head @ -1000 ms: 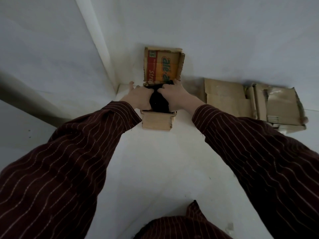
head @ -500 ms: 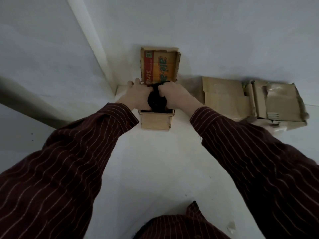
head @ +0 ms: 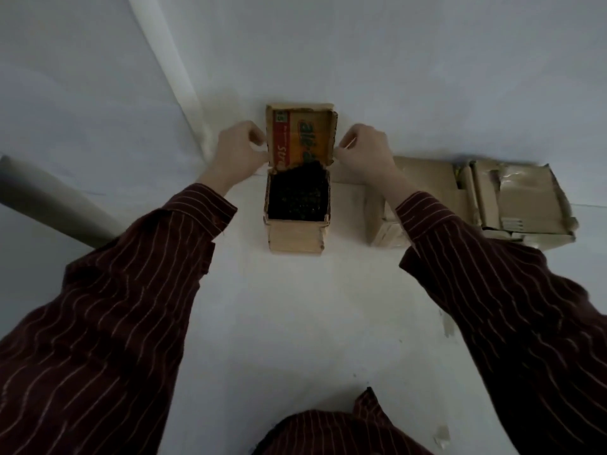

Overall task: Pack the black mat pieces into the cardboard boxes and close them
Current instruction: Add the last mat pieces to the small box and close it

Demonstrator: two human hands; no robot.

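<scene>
Black mat pieces point(head: 297, 198) inside small open cardboard box point(head: 294, 236), lid point(head: 302, 139) upright

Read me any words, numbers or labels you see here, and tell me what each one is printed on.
"ale-a": green letters, sideways, on the lid of the open box; black mat pieces hide the rest.
"S": white, on the lid's red strip; blurred beyond that.
Too blurred: the corner tag on the lid.
Too small: the white label on the right-hand boxes.
</scene>
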